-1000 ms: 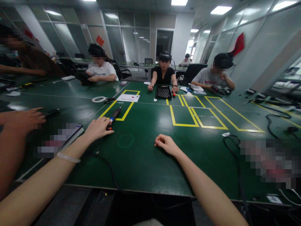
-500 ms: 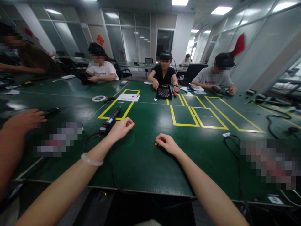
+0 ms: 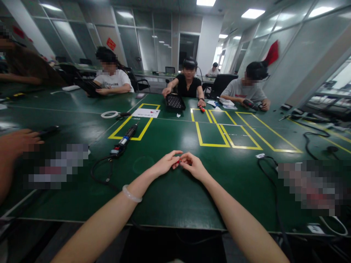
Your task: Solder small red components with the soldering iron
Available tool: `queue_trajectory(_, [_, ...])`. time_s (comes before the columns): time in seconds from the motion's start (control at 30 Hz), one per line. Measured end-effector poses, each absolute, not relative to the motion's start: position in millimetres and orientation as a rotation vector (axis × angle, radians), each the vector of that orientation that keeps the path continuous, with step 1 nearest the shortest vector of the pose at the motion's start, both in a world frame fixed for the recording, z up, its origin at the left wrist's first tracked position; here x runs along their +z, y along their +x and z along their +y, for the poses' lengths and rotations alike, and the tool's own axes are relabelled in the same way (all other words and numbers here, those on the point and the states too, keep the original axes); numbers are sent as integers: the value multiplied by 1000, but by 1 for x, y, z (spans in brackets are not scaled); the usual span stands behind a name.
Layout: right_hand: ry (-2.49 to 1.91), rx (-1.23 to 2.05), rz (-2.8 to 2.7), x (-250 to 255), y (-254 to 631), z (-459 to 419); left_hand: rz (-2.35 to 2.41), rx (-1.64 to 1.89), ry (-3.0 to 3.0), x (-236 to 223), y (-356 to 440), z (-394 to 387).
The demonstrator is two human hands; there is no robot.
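Note:
My left hand, with a pale bracelet at its wrist, is closed in a pinch above the near middle of the table. A small red piece shows between its fingertips; its kind is too small to tell. My right hand meets it there, fingers curled and tips close to the red piece. What those right fingertips hold is hidden. Left of my hands lies an electric screwdriver with its cord, its tip pointing away from me.
Yellow tape outlines mark the green table. A paper sheet and a white coil lie beyond the screwdriver. Across, a person handles a black tray. Another person's hand rests at left. Cables run at right.
My left hand has moved right, away from the screwdriver, to meet my right hand. A red piece now shows between them. The person opposite has shifted the black tray leftward.

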State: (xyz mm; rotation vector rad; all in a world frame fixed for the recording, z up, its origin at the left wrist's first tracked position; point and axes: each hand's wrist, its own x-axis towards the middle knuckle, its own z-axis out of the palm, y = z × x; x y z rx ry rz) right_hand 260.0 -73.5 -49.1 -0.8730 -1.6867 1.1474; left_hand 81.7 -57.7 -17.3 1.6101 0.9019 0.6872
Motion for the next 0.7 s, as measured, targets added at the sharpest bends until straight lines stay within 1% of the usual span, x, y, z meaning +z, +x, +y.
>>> queue_trajectory(0.27, [-973,1098,-1697,-48,261,-72,877,678,1681,-26,80,-55])
queue_trajectory(0.53, [-1076,1069,-1580,-51,269,-64,1022,796,2134,-14,80,-66])
queue_trajectory(0.7, [-1046,1113,-1595,-53,266,-66,1063,798,2219,-17,79,-65])
